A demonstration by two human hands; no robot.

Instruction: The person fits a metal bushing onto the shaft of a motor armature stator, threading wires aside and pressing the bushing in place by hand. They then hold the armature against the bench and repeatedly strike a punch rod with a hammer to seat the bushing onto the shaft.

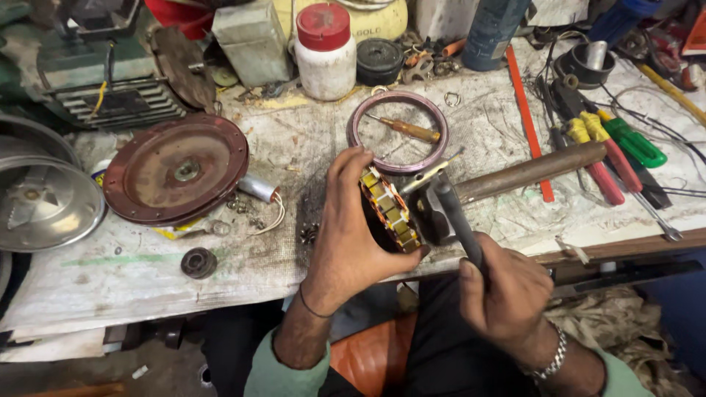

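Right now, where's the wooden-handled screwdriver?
In the head view, the wooden-handled screwdriver lies inside the copper wire ring on the workbench, just beyond the left hand, below the red-capped white jar.

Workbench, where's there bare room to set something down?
The widest bare patch of the workbench is front left, between the round reddish cover, the small black disc and the left hand. A smaller one lies right of the copper wire ring, before the red strip. The back edge and the right end with the screwdrivers are crowded.
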